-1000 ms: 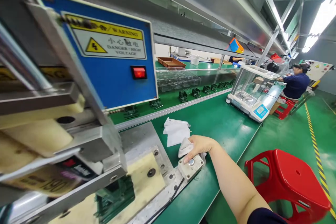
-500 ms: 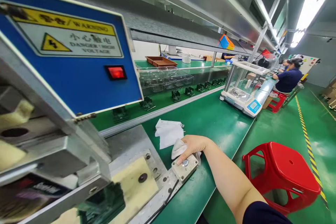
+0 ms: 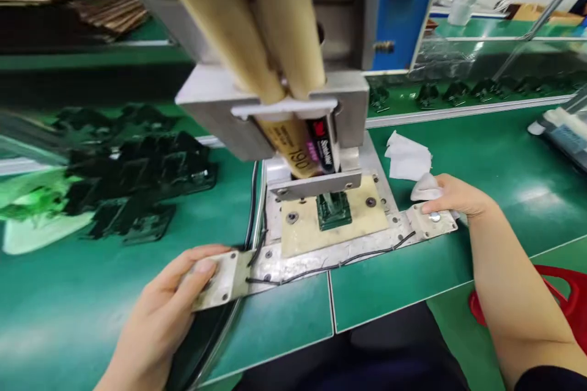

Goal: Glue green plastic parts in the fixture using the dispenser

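Note:
My left hand (image 3: 172,293) is wrapped round the left metal button box (image 3: 225,281), its thumb on top over the button. At the right button box (image 3: 431,221), my right hand (image 3: 458,197) rests its thumb beside the round silver button and keeps a crumpled white cloth (image 3: 426,187) in its fingers. Between the boxes, a dark green plastic part (image 3: 334,211) sits on the cream pad of the metal base plate (image 3: 302,263). Directly above that part is the press head (image 3: 316,182), with a glue cartridge (image 3: 300,143) in its holder.
Many dark plastic parts (image 3: 142,165) lie on the left bench beside a light green bag (image 3: 36,208). Another white cloth (image 3: 408,156) lies behind my right hand. A black cable (image 3: 339,265) runs along the base plate. A red stool (image 3: 557,293) stands at right.
The view has swung left onto the press, and my left hand now shows on the left button box. My right hand stays at the right box with the cloth.

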Demonstrator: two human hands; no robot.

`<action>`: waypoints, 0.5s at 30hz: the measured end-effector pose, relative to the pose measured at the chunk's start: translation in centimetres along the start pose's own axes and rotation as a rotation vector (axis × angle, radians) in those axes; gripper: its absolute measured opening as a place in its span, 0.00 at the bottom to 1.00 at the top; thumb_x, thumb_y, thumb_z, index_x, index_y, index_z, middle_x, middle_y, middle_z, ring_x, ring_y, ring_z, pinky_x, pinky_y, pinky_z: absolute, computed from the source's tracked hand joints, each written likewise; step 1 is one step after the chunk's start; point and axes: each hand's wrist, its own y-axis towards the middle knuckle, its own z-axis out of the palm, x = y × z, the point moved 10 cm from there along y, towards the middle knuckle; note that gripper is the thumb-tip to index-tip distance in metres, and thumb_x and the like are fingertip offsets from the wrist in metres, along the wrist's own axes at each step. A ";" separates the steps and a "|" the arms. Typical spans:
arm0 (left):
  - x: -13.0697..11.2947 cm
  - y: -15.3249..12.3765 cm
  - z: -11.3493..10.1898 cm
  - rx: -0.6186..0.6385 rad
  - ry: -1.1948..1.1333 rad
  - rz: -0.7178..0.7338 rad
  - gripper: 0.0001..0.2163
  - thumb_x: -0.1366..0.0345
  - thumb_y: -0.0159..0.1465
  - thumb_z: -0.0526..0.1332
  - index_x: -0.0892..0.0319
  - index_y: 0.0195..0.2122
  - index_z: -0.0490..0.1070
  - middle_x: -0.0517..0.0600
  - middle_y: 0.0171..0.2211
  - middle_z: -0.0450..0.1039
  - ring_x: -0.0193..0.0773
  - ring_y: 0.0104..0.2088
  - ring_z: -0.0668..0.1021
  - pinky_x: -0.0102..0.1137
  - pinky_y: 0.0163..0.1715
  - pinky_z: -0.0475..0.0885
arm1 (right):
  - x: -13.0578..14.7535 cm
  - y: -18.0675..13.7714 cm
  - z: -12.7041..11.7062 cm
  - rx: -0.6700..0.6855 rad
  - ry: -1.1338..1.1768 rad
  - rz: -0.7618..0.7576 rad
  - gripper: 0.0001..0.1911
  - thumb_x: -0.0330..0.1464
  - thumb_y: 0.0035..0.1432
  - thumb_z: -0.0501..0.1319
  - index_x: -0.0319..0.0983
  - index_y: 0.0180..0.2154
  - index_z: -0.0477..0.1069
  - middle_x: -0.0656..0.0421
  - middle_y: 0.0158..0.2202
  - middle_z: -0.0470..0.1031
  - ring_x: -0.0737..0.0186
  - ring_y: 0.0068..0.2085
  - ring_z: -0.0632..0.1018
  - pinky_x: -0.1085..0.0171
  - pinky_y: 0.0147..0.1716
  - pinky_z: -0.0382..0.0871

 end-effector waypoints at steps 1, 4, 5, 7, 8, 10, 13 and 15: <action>0.4 -0.1 0.3 0.017 -0.075 -0.050 0.29 0.36 0.55 0.65 0.57 0.43 0.74 0.45 0.36 0.75 0.36 0.32 0.72 0.25 0.28 0.67 | 0.0 -0.1 -0.1 -0.011 -0.010 0.014 0.22 0.43 0.35 0.78 0.36 0.28 0.76 0.62 0.26 0.73 0.66 0.27 0.71 0.66 0.27 0.66; 1.0 -0.1 0.6 0.020 -0.208 -0.130 0.27 0.40 0.53 0.70 0.57 0.42 0.74 0.44 0.36 0.72 0.35 0.32 0.69 0.23 0.28 0.65 | 0.1 -0.3 -0.5 -0.044 -0.037 0.029 0.23 0.45 0.33 0.78 0.37 0.26 0.75 0.62 0.24 0.71 0.66 0.26 0.71 0.66 0.25 0.65; 1.1 -0.2 0.6 0.019 -0.217 -0.134 0.26 0.41 0.54 0.70 0.57 0.43 0.73 0.44 0.36 0.72 0.35 0.32 0.69 0.23 0.29 0.65 | 0.2 -0.3 -0.6 -0.053 -0.041 0.031 0.23 0.45 0.32 0.78 0.37 0.25 0.75 0.62 0.23 0.71 0.66 0.25 0.70 0.66 0.25 0.65; 1.1 -0.2 0.6 0.015 -0.222 -0.121 0.23 0.44 0.57 0.69 0.57 0.43 0.73 0.44 0.38 0.72 0.35 0.33 0.69 0.23 0.29 0.65 | 0.1 -0.3 -0.8 -0.066 -0.049 0.038 0.24 0.46 0.31 0.78 0.37 0.24 0.75 0.62 0.23 0.70 0.66 0.25 0.70 0.66 0.24 0.66; 1.0 -0.2 0.6 0.013 -0.221 -0.104 0.21 0.46 0.58 0.68 0.57 0.42 0.74 0.45 0.39 0.72 0.35 0.34 0.70 0.23 0.30 0.65 | 0.0 -0.4 -0.9 -0.063 -0.055 0.048 0.24 0.46 0.31 0.79 0.37 0.25 0.75 0.62 0.23 0.70 0.65 0.25 0.71 0.66 0.25 0.66; 0.7 -0.3 0.5 0.009 -0.213 -0.064 0.18 0.48 0.60 0.67 0.57 0.41 0.74 0.47 0.40 0.73 0.36 0.34 0.70 0.24 0.29 0.65 | -0.2 -0.5 -0.9 -0.047 -0.064 0.074 0.24 0.46 0.32 0.79 0.37 0.26 0.75 0.62 0.24 0.71 0.65 0.26 0.71 0.66 0.25 0.67; 0.2 -0.4 0.7 0.021 -0.211 -0.030 0.13 0.52 0.63 0.64 0.57 0.40 0.75 0.48 0.42 0.73 0.37 0.34 0.70 0.25 0.29 0.64 | -0.6 -0.7 -0.9 -0.020 -0.061 0.104 0.25 0.46 0.33 0.79 0.38 0.28 0.75 0.61 0.26 0.72 0.64 0.28 0.73 0.65 0.28 0.68; -0.1 -0.4 0.9 0.025 -0.215 -0.025 0.11 0.54 0.65 0.62 0.56 0.39 0.75 0.48 0.41 0.73 0.37 0.35 0.70 0.26 0.30 0.63 | -0.8 -0.8 -1.0 -0.017 -0.054 0.115 0.26 0.47 0.33 0.79 0.38 0.29 0.75 0.61 0.27 0.72 0.63 0.28 0.73 0.65 0.28 0.68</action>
